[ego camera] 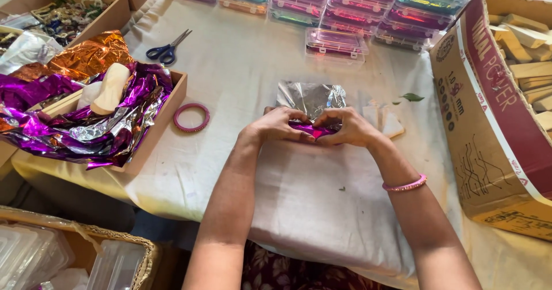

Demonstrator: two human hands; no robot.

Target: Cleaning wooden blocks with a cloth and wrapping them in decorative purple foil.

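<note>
My left hand (279,126) and my right hand (348,128) meet over the white cloth, both pinched on a piece of foil (311,98). The foil is silver on its upper side and purple where it is folded between my fingers. The folded part under my fingers is mostly hidden. A pink bangle (406,184) is on my right wrist. Two small pale wooden pieces (388,121) lie just right of my right hand.
A loose pink bangle (191,117) lies left of my hands, beside a cardboard tray (163,119) of purple and orange foil. Blue-handled scissors (167,49) are farther back. Stacks of clear plastic boxes (356,8) line the far edge. A big carton (489,111) of wooden blocks stands right.
</note>
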